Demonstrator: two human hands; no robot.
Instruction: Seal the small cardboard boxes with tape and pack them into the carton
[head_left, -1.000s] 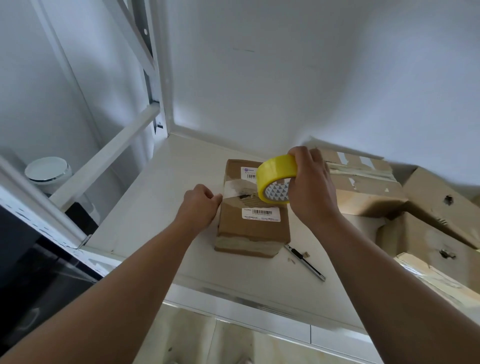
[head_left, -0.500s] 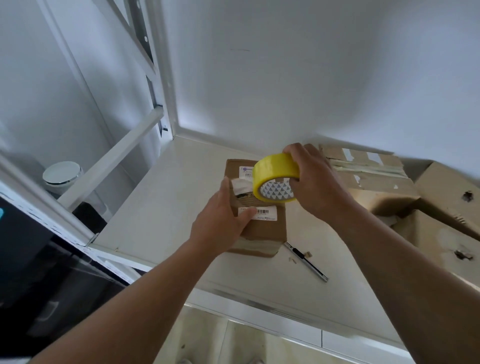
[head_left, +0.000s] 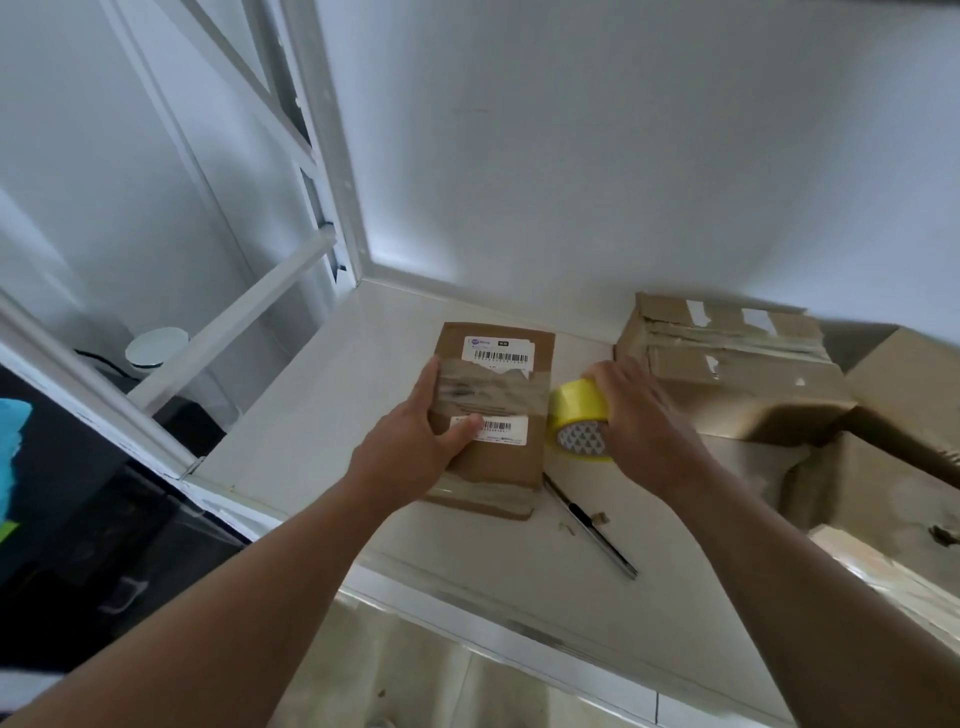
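A small brown cardboard box (head_left: 511, 467) with two white barcode labels lies flat on the white shelf (head_left: 322, 415). A strip of clear tape runs across its top. My left hand (head_left: 421, 441) presses flat on the box's left half, fingers straight, thumb across the lower label. My right hand (head_left: 639, 415) grips a yellow tape roll (head_left: 574, 415) held down at the box's right edge, the tape still joined to the strip.
A slim utility knife (head_left: 592, 527) lies on the shelf just right of the box's near corner. A taped, closed cardboard box (head_left: 727, 364) and an open carton (head_left: 883, 467) stand at the right. A white metal frame (head_left: 311, 182) borders the shelf's left side.
My right hand has drawn the tape roll from above the box down to its right edge, laying tape across the top. My left hand moved from the box's left side onto its top.
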